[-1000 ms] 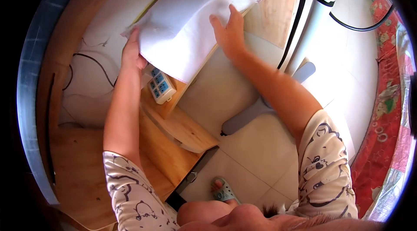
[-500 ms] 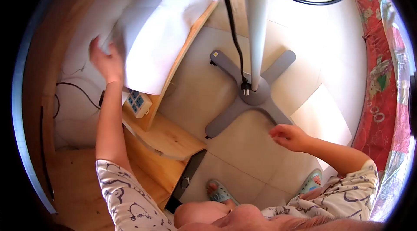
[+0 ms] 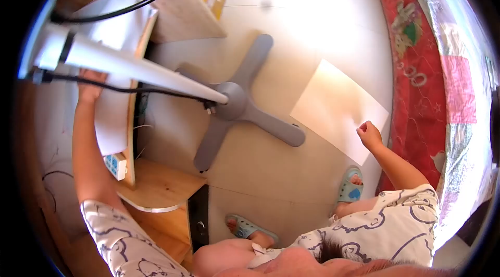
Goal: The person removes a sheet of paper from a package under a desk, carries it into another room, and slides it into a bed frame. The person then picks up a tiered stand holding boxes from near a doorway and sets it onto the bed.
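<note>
My left hand [image 3: 90, 86] reaches to a large white sheet [image 3: 112, 120] lying over the wooden shelf at the left. A white pole [image 3: 140, 68] and its black cable cross in front, hiding the fingers, so I cannot see whether they grip the sheet. My right hand [image 3: 369, 135] hangs at the right with its fingers curled in, nothing visible inside. Below it, another pale sheet [image 3: 333, 107] lies flat on the floor; whether the hand touches it is unclear.
The pole rises from a grey cross-shaped base [image 3: 232, 101] on the tiled floor. A white power strip [image 3: 115, 166] sits on the wooden shelf unit [image 3: 161, 180]. Red patterned fabric [image 3: 416, 100] hangs along the right. My slippered feet stand near the shelf's dark front panel [image 3: 198, 217].
My view has swung right, so the stand appears further left and more of the floor sheet shows. The white sheet on the shelf looks lower, and my left hand is now over it.
</note>
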`<control>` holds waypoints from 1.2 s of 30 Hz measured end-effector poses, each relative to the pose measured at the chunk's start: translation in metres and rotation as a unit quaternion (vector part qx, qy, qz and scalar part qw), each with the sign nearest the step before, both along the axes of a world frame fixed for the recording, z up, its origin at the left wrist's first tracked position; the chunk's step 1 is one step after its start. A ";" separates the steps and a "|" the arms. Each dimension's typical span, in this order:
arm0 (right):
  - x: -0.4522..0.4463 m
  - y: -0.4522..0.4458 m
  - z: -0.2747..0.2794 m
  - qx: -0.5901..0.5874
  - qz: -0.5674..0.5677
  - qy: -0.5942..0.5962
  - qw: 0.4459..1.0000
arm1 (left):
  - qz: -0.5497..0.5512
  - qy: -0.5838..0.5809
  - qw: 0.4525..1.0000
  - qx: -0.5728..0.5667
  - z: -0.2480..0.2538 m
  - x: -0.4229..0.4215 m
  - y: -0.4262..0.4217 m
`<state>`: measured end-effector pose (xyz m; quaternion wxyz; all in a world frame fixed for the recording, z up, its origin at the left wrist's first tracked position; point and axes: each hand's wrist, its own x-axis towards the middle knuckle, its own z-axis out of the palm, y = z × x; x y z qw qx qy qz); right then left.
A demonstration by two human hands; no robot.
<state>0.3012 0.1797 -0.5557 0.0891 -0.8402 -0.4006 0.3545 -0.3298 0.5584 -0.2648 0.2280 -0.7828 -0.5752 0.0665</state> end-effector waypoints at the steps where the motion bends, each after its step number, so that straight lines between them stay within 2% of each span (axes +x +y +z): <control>1: 0.011 -0.009 -0.011 -0.007 -0.009 -0.005 1.000 | -0.139 -0.153 0.976 0.072 0.007 0.057 -0.049; 2: 0.021 -0.016 -0.024 -0.030 -0.104 -0.040 0.993 | -0.120 -0.107 0.977 0.140 0.007 0.076 -0.080; 3: 0.029 -0.023 -0.036 -0.053 -0.197 -0.076 0.976 | -0.084 -0.116 0.971 0.191 -0.011 0.069 -0.101; 4: 0.036 -0.029 -0.048 -0.059 -0.260 -0.102 0.958 | -0.124 -0.202 0.937 0.257 -0.028 0.088 -0.134; 5: 0.045 -0.034 -0.063 -0.065 -0.267 -0.104 0.956 | -0.153 -0.249 0.928 0.229 -0.030 0.129 -0.174; 6: 0.055 -0.041 -0.078 -0.101 -0.331 -0.054 0.937 | -0.182 -0.238 0.925 0.235 -0.051 0.132 -0.203; 7: 0.062 -0.047 -0.087 -0.137 -0.391 -0.004 0.910 | -0.196 -0.267 0.930 0.161 -0.071 0.146 -0.231; 8: 0.061 -0.046 -0.083 -0.146 -0.394 -0.008 0.907 | -0.214 -0.401 0.891 -0.008 -0.092 0.168 -0.255; 9: 0.052 -0.039 -0.066 -0.145 -0.401 -0.052 0.903 | -0.217 -0.383 0.878 -0.189 -0.082 0.217 -0.275; 10: 0.046 -0.032 -0.057 -0.143 -0.405 -0.096 0.898 | -0.090 -0.417 0.821 -0.379 -0.127 0.222 -0.296; 11: 0.045 -0.029 -0.056 -0.151 -0.404 -0.100 0.896 | -0.161 -0.388 0.787 -0.452 -0.164 0.227 -0.318; 12: 0.046 -0.028 -0.055 -0.142 -0.408 -0.097 0.897 | -0.169 -0.252 0.783 -0.542 -0.186 0.243 -0.335; 14: 0.055 -0.040 -0.070 -0.143 -0.416 -0.096 0.893 | -0.141 -0.191 0.720 -0.652 -0.243 0.258 -0.361; 15: 0.066 -0.056 -0.092 -0.117 -0.416 -0.056 0.900 | -0.143 -0.189 0.713 -0.660 -0.260 0.267 -0.368; 17: 0.071 -0.066 -0.108 -0.102 -0.420 -0.010 0.902 | -0.170 -0.040 0.800 -0.574 -0.285 0.278 -0.374; 18: 0.072 -0.069 -0.107 -0.093 -0.426 -0.006 0.900 | -0.170 -0.032 0.793 -0.584 -0.294 0.283 -0.375; 20: 0.067 -0.072 -0.108 -0.106 -0.432 0.001 0.896 | -0.165 0.013 0.831 -0.531 -0.311 0.286 -0.379; 21: 0.069 -0.074 -0.108 -0.077 -0.418 0.003 0.905 | -0.143 0.012 0.830 -0.539 -0.317 0.286 -0.382; 22: 0.066 -0.076 -0.102 -0.047 -0.404 0.006 0.914 | -0.120 0.013 0.830 -0.545 -0.318 0.286 -0.383; 25: 0.055 -0.058 -0.068 -0.117 -0.383 -0.036 0.916 | -0.106 0.055 0.807 -0.578 -0.312 0.291 -0.377; 26: 0.056 -0.056 -0.076 -0.117 -0.381 -0.028 0.917 | -0.087 0.052 0.797 -0.596 -0.307 0.295 -0.374; 27: 0.058 -0.058 -0.089 -0.165 -0.350 -0.041 0.921 | -0.074 0.047 0.787 -0.611 -0.301 0.303 -0.371; 29: 0.060 -0.066 -0.071 -0.219 -0.323 -0.054 0.919 | -0.049 0.087 0.770 -0.631 -0.281 0.326 -0.376; 30: 0.045 -0.061 -0.052 -0.156 -0.282 -0.061 0.945 | -0.016 0.129 0.751 -0.648 -0.267 0.335 -0.378; 31: 0.030 -0.055 -0.028 -0.093 -0.235 -0.067 0.965 | -0.003 0.111 0.727 -0.678 -0.249 0.351 -0.383; 32: 0.019 -0.053 0.002 -0.067 -0.236 -0.035 0.969 | 0.009 0.096 0.701 -0.706 -0.225 0.367 -0.391; 34: 0.005 -0.050 0.065 -0.008 -0.228 -0.015 0.974 | 0.092 -0.194 0.708 -0.673 -0.201 0.371 -0.444; 36: 0.001 -0.058 0.137 0.045 -0.194 -0.005 0.980 | 0.170 -0.330 0.626 -0.686 -0.162 0.383 -0.484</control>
